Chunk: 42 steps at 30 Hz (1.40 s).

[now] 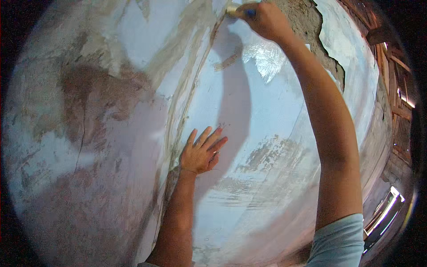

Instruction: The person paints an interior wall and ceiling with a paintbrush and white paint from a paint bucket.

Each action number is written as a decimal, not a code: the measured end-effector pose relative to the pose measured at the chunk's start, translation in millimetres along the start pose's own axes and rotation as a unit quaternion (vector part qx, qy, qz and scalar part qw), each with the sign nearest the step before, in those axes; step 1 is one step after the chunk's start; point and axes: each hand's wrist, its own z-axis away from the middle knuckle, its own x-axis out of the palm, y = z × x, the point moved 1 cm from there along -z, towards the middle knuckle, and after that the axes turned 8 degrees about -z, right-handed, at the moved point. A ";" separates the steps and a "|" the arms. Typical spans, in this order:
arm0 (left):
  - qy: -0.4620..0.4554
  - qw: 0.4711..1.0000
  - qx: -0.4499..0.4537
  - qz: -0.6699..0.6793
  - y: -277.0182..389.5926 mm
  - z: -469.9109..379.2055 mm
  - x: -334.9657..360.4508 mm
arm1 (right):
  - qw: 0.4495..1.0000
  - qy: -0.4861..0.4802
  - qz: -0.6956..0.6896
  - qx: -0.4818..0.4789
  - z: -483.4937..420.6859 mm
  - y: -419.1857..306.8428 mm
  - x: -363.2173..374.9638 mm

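My right hand (267,20), raised at the top of the view, grips a brush (233,10) with pale bristles and a blue part. The bristles meet the wall beside the upper end of a long corner seam (196,80). Most of the handle is hidden in my fist. Lower down, my left hand (200,153) rests flat against the pale blue wall (273,103) with its fingers spread, holding nothing. Below and left of the brush arm, a wet white patch (267,63) shines. My arm's shadow falls across the wall.
Left of the seam, another wall face (110,187) is stained brown and cracked. Bare rough plaster (308,30) with a broken edge shows behind my right arm. Timber framing (393,70) stands at the far right, above a bright opening (383,212).
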 end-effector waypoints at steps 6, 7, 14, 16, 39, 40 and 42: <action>0.015 1.000 -0.005 0.014 -2.1 4.6 -1.0 | 0.963 -0.115 -0.227 0.089 25.1 -49.5 -20.7; 0.013 1.000 -0.006 0.014 -3.0 5.7 -1.4 | 0.926 -0.134 -0.301 0.182 23.0 -50.8 -24.5; -0.006 1.000 0.004 -0.028 3.8 -3.6 0.4 | 0.988 0.091 -0.065 0.111 -21.4 28.0 -18.3; -0.026 0.999 -0.001 -0.022 -3.2 2.1 0.1 | 0.988 0.111 -0.048 0.093 -21.4 14.9 -12.2; -0.072 0.992 0.084 -0.058 -18.8 -13.5 -20.5 | 0.371 -0.001 -0.466 0.803 533.3 -469.3 -138.7; -0.089 0.987 0.087 -0.102 -21.5 -18.7 -24.9 | 0.325 -0.029 -0.473 0.818 555.2 -514.1 -142.2; -0.086 0.988 0.074 -0.102 -25.4 -8.8 -19.0 | 0.243 -0.065 -0.482 0.839 578.2 -582.4 -162.6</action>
